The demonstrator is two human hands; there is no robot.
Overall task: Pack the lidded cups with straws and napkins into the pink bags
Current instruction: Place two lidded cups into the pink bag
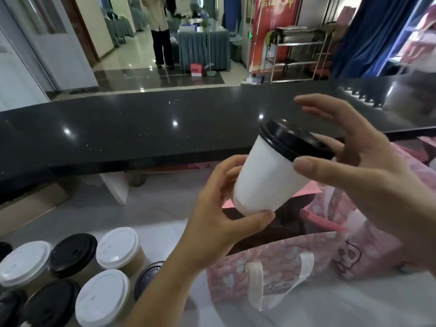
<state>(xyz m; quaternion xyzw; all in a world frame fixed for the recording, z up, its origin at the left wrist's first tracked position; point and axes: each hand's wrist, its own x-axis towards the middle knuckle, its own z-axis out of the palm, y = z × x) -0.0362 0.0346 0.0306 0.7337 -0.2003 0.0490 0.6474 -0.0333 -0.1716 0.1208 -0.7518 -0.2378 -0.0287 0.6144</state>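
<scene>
Holding a white cup [266, 178] with a black lid [295, 143] in mid-air, tilted with the lid leaning away and to the right, I'm right above the open mouth of the pink bag [278, 263] that stands on the pale worktop [165, 208]. My left hand [219, 223] grips the cup low down, fingers curled behind the base and thumb pressed under its front edge. My right hand [368, 166] is spread beside the lid, thumb touching the cup wall just under the rim, fingers straight and fanned out past the top, so it steadies more than it grips. I read this as the loading step: one cup on its way into the bag. The bag's inside looks dark and I can't tell what already sits in it; I see no straws or napkins from here. Next I'd want the cup brought upright, then lowered straight through the opening between the white handles [257, 286], keeping the lid level so it doesn't pop or catch the bag's edge. To the lower left, a cluster of waiting cups [94, 274] with black and white lids stands well apart from the bag, so plenty is left to pack. Behind everything runs the dark counter [141, 128].
</scene>
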